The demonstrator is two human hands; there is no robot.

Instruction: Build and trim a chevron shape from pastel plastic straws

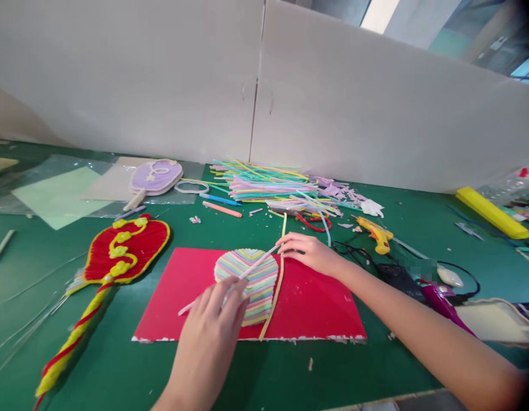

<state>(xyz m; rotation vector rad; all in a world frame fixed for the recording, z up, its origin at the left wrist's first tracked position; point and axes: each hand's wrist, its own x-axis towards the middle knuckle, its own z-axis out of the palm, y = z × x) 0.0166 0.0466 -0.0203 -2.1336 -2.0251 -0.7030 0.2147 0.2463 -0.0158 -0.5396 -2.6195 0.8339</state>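
Observation:
A pale pink pipe cleaner [259, 261] runs slantwise across a rounded panel of pastel striped pipe cleaners [259, 291]. My left hand [215, 314] is closed around the middle of that pipe cleaner, over the panel's left side. At its upper right end, my right hand [309, 252] pinches it between thumb and fingers. A pale yellow pipe cleaner [278, 291] follows the panel's right edge and passes by my right fingertips. Underneath lies a red board [319, 308] with a worn white front edge. My left fingers hide part of the panel.
A red fan with yellow trim [127, 251] lies left, a lilac fan [156, 176] behind it. Loose pastel pipe cleaners [268, 185] are heaped at the back. On the right are a yellow glue gun [375, 233], cables, a purple tool [446, 305] and a yellow bar [493, 213].

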